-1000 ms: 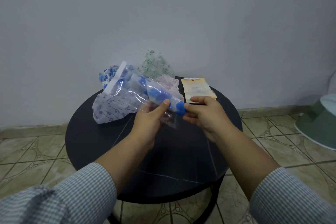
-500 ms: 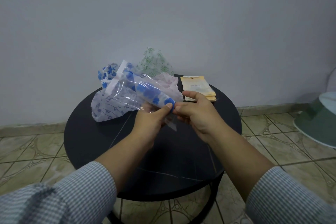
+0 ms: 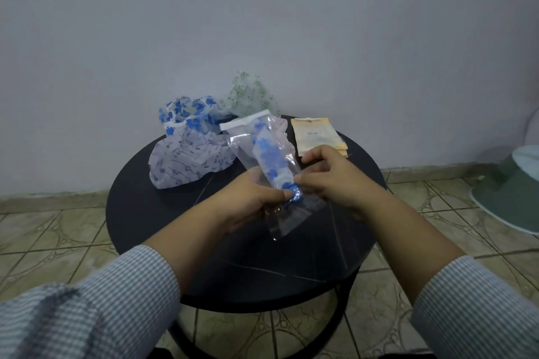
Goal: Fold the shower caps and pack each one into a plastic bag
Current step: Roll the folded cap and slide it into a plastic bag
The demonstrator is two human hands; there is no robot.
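cap in bag: folded blue-flowered shower cap (image 3: pixel 272 162) sits inside a clear plastic bag (image 3: pixel 264 137), held above the desk (image 3: pixel 163 213).
handling: light, soft, slippery film; best pinched at the roll's near end.
left hand (image 3: pixel 248 204): fingers pinch the roll's end.
right hand (image 3: pixel 329 181): fingers curl, grasping the bag.
waiting: loose caps behind.

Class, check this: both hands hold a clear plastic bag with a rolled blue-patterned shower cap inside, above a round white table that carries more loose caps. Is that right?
Not quite: the table is black, not white, as the head view shows. The rest holds: the left hand and right hand hold the clear plastic bag with the rolled blue-patterned shower cap inside, and loose caps lie on the table.
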